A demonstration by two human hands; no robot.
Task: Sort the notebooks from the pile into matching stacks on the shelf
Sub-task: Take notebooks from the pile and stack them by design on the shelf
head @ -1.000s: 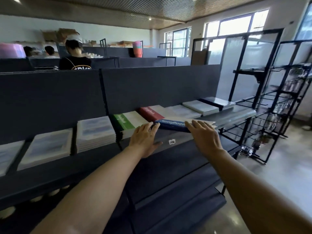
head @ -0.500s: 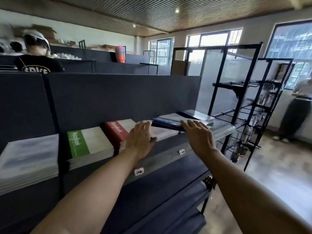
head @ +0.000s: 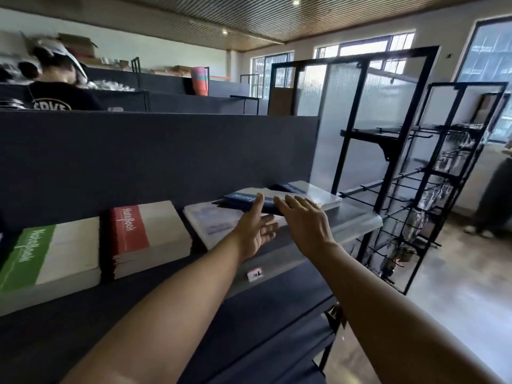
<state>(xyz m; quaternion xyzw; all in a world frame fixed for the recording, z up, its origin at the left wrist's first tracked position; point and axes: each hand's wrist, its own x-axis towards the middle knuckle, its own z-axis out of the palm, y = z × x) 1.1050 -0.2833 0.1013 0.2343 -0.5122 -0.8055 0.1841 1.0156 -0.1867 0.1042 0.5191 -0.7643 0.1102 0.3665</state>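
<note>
A blue-covered notebook (head: pixel 243 201) lies askew on top of the stacks toward the right end of the dark shelf (head: pixel 277 261). My left hand (head: pixel 256 231) reaches toward it with straight fingers, its fingertips at the cover. Just to the right, my right hand (head: pixel 304 221) is flat with spread fingers over the notebook's right part. Stacks line the shelf: green-banded (head: pixel 50 253), red-banded (head: pixel 146 234), a pale one (head: pixel 210 221), and a dark-edged one (head: pixel 313 192) at the far right.
A black wire display rack (head: pixel 432 189) with hooks and hanging goods stands right of the shelf end. A frosted panel frame (head: pixel 354 120) rises behind it. A person in a black shirt (head: pixel 58 98) is beyond the shelf's back wall. A price tag (head: pixel 255 274) sits on the shelf lip.
The view has swung right along the shelf. Both hands have moved right and farther in with the blue notebook, which now lies over the stacks near the shelf's right end.
</note>
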